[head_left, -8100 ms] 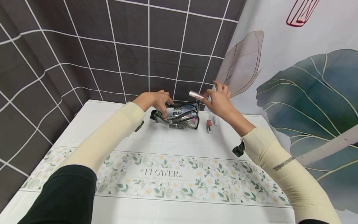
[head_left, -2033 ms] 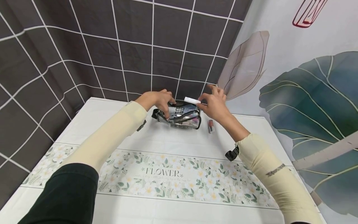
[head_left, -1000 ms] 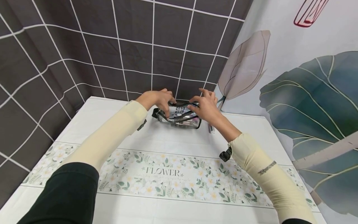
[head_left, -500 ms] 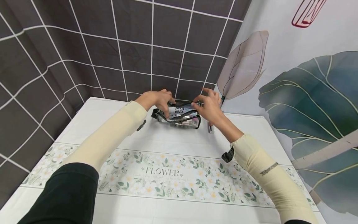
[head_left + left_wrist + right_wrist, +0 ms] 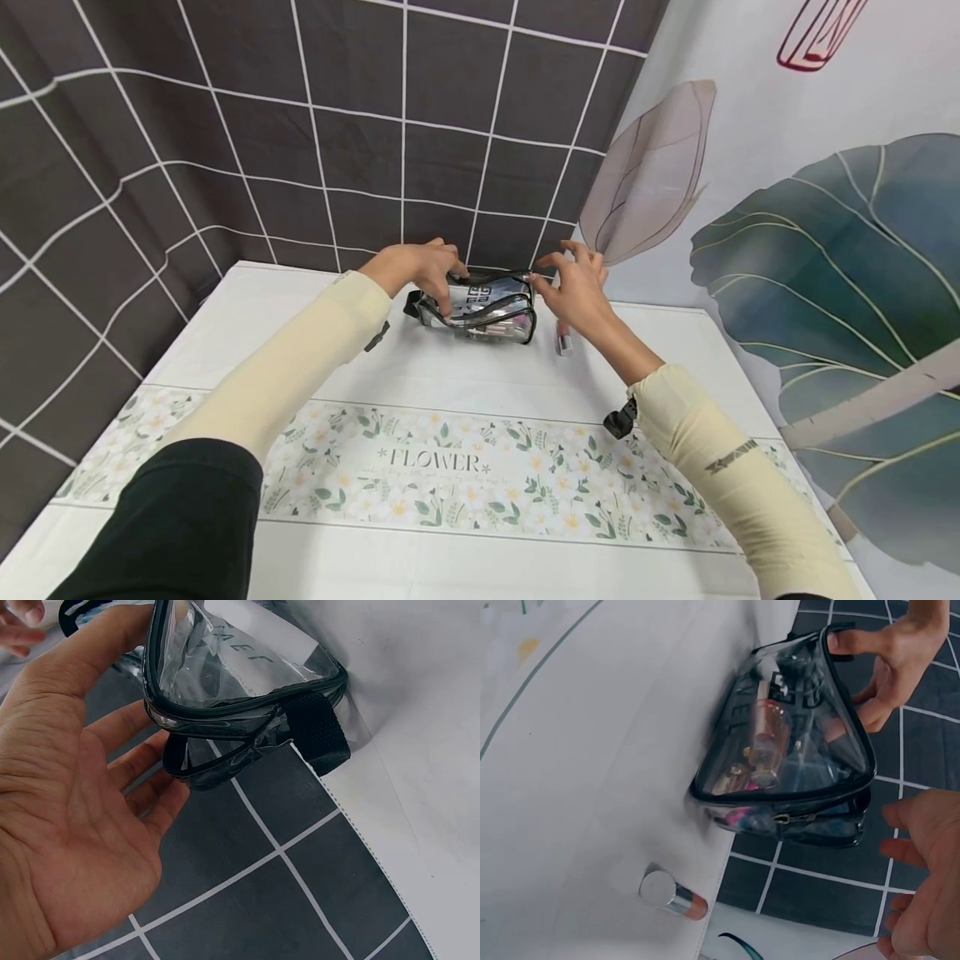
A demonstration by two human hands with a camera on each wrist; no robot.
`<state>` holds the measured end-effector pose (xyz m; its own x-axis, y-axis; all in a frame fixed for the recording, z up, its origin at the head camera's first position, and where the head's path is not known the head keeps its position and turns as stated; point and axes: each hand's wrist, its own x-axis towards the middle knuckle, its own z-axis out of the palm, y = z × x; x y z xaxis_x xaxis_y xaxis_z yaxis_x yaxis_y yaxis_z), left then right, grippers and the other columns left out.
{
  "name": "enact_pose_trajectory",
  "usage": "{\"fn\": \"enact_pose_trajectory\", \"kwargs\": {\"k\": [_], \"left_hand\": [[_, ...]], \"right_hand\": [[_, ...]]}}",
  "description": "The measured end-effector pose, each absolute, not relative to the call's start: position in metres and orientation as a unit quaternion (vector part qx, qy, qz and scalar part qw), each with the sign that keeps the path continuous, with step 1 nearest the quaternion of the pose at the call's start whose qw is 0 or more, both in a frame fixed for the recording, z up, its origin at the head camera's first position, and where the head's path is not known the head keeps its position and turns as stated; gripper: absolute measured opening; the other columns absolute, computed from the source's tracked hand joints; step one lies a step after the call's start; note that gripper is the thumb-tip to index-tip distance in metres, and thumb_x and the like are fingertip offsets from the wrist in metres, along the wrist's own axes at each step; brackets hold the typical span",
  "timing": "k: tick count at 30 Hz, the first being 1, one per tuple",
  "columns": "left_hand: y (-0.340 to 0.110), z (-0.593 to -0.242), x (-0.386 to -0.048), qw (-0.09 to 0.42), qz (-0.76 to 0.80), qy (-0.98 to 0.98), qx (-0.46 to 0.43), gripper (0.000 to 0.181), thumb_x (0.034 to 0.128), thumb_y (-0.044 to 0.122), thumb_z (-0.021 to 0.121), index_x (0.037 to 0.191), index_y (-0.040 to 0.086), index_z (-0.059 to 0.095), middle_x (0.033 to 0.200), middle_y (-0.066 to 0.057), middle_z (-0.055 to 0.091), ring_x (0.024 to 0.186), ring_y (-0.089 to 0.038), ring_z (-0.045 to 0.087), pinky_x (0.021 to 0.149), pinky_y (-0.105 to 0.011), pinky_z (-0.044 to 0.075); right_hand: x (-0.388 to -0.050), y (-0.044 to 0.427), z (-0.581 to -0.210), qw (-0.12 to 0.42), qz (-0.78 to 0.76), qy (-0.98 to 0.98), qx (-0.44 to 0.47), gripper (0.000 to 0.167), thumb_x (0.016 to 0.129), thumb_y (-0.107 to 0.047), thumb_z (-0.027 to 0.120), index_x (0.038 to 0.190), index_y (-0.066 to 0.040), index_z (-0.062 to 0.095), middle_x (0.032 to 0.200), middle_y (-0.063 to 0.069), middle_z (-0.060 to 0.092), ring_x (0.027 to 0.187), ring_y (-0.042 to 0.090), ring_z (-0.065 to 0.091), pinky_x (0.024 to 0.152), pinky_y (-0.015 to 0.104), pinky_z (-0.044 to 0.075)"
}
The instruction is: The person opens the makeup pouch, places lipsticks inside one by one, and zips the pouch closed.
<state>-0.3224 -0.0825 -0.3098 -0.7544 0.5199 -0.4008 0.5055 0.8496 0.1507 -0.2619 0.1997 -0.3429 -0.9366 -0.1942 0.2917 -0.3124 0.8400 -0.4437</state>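
Observation:
A clear cosmetic bag (image 5: 480,312) with black piping stands at the back of the table, its top unzipped. Through its plastic, several tubes (image 5: 769,724) show in the right wrist view. My left hand (image 5: 416,271) grips the bag's left end, its thumb on the near side and fingers at the back edge; the left wrist view shows the hand (image 5: 90,795) by the black end tab (image 5: 319,731). My right hand (image 5: 579,287) hovers just off the bag's right end, loosely curled around nothing. In front of it lies a lip gloss tube (image 5: 673,894) with a silver cap.
A white table cover (image 5: 450,379) with a flowered "FLOWER" band (image 5: 435,475) lies under everything. Behind the bag hangs a dark gridded cloth (image 5: 442,158), close to the table's back edge. A pale leaf-print cloth (image 5: 660,175) hangs at the right.
Earlier my right hand held a pinkish tube, then a white tube over the bag. It reached to the bag's opening and has now drawn back right with nothing held. The left hand stayed put.

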Motion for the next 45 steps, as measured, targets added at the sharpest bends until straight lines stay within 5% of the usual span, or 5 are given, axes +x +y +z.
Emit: {"fn": "enact_pose_trajectory", "kwargs": {"k": [9,16,23,30,45], "left_hand": [[-0.082,-0.31,-0.32,0.212,0.02,0.937,0.278,0.092,0.0932,0.042,0.087,0.174,0.022,0.047,0.173,-0.009,0.041,0.149,-0.029,0.034,0.131,-0.055,0.041],[-0.083,-0.31,-0.319,0.214,0.024,0.937,0.275,0.093,0.0921,0.042,0.087,0.174,0.024,0.048,0.174,-0.008,0.041,0.149,-0.029,0.034,0.13,-0.054,0.042],[-0.084,-0.31,-0.319,0.214,0.022,0.936,0.278,0.093,0.0921,0.042,0.087,0.174,0.023,0.047,0.174,-0.008,0.041,0.149,-0.029,0.034,0.13,-0.055,0.042],[-0.084,-0.311,-0.318,0.211,0.02,0.937,0.279,0.092,0.0929,0.042,0.087,0.174,0.022,0.047,0.173,-0.009,0.041,0.15,-0.03,0.034,0.131,-0.054,0.041],[-0.086,-0.313,-0.319,0.208,0.021,0.937,0.282,0.092,0.0936,0.041,0.087,0.174,0.021,0.047,0.172,-0.011,0.042,0.146,-0.03,0.035,0.13,-0.053,0.042]], "right_hand": [[-0.261,0.22,-0.353,0.113,0.249,-0.957,0.1,0.04,0.112,-0.027,0.066,0.135,0.003,0.075,0.179,0.033,0.032,0.16,0.057,0.023,0.126,0.076,0.021],[-0.257,0.238,-0.366,0.039,0.191,-0.98,0.046,0.048,0.108,-0.032,0.07,0.131,0.009,0.076,0.176,0.04,0.031,0.158,0.063,0.02,0.121,0.075,0.024],[-0.254,0.245,-0.38,-0.014,0.151,-0.988,0.007,0.048,0.105,-0.038,0.073,0.095,0.008,0.082,0.167,0.045,0.04,0.15,0.065,0.028,0.114,0.074,0.03],[-0.249,0.241,-0.391,-0.04,0.125,-0.991,-0.018,0.054,0.107,-0.043,0.065,0.072,-0.002,0.063,0.144,0.04,0.055,0.132,0.057,0.037,0.111,0.069,0.032],[-0.25,0.242,-0.405,-0.056,0.129,-0.99,-0.014,0.041,0.095,-0.03,0.078,0.069,-0.005,0.058,0.14,0.038,0.058,0.133,0.056,0.039,0.112,0.068,0.035]]}}
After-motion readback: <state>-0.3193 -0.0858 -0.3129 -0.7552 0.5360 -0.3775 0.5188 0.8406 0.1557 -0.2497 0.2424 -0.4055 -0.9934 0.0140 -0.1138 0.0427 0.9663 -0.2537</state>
